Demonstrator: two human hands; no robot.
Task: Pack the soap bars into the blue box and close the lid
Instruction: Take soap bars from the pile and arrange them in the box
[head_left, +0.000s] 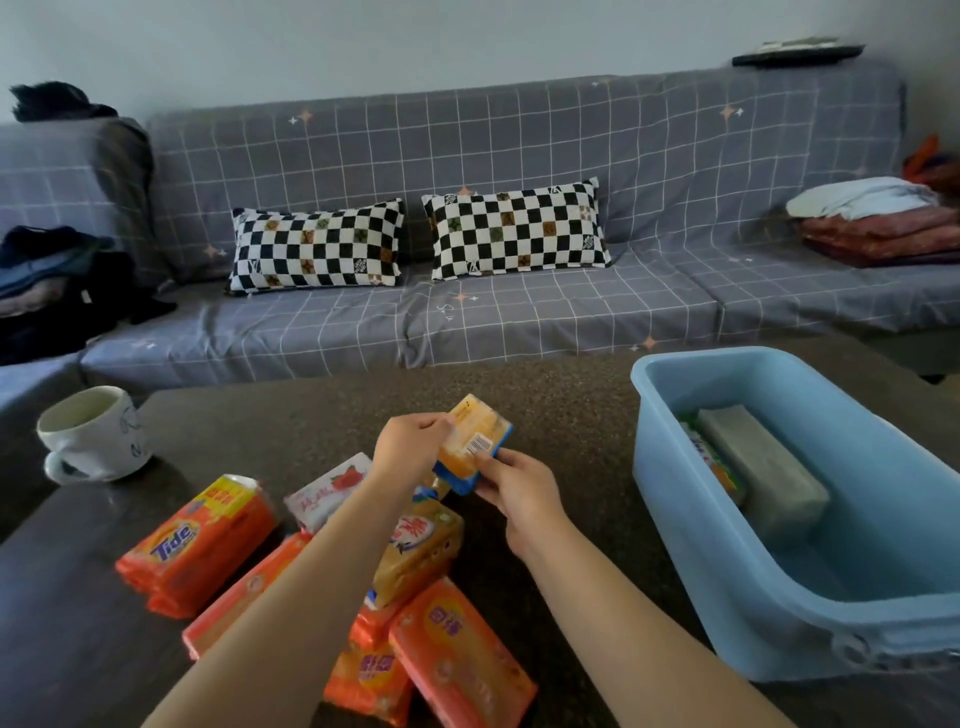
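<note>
Both hands hold one yellow soap bar (474, 439) with a blue edge and a barcode, lifted above the table's middle. My left hand (410, 447) grips its upper left side; my right hand (517, 491) pinches its lower right corner. Beneath my arms lie several wrapped bars: an orange Tide pack (200, 543), a white and pink bar (327, 491), a yellow bar (418, 553) and orange bars (457, 660). The light blue box (691, 525) stands open at the right, with a grey bar (761, 470) and a colourful bar (711, 457) inside. No lid is in view.
A white mug (93, 434) sits on the dark speckled table (311, 415) at the far left. Behind the table runs a grey checked sofa (519, 312) with two chequered cushions and piles of clothes at both ends.
</note>
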